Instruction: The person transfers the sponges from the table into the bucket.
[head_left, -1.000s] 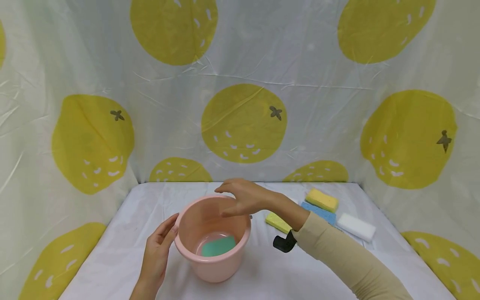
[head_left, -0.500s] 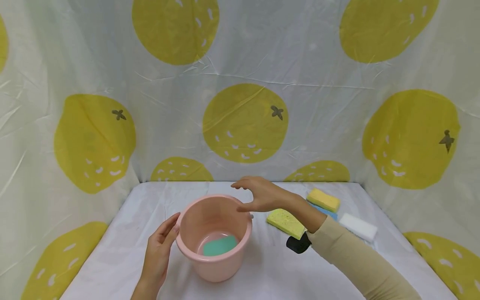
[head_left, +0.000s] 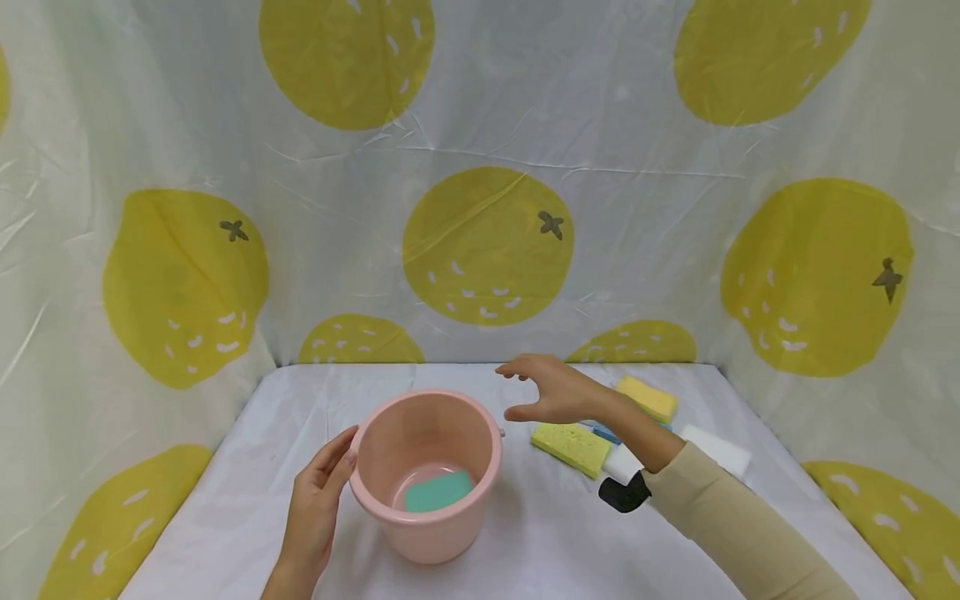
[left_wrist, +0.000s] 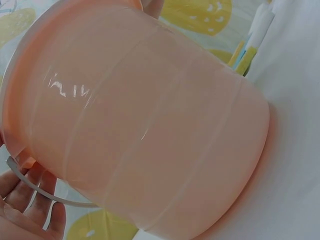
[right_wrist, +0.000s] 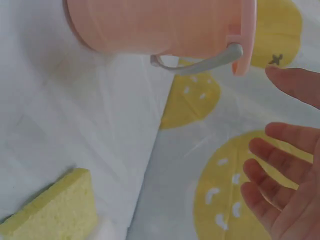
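A pink bucket (head_left: 438,537) stands on the white-covered table with a green sponge (head_left: 438,492) lying flat at its bottom. My left hand (head_left: 313,500) holds the bucket's left rim, thumb on the edge and fingers along the outside. In the left wrist view, those fingers (left_wrist: 42,205) show behind the grey handle (left_wrist: 37,189). My right hand (head_left: 551,392) hovers in the air just right of the bucket, thumb and fingers spread apart, holding nothing. From the right wrist view, its fingertips (right_wrist: 257,172) point toward the bucket's rim side.
Right of the bucket lie a yellow-green sponge (head_left: 572,447), a yellow sponge (head_left: 647,397), a partly covered blue sponge (head_left: 606,432) and white sponges (head_left: 716,454). My right forearm passes over this group. A lemon-print curtain (head_left: 487,250) walls the table's back and sides.
My right hand has moved right, from over the bucket's opening to beyond its right rim. The left hand, bucket and green sponge have stayed in place.
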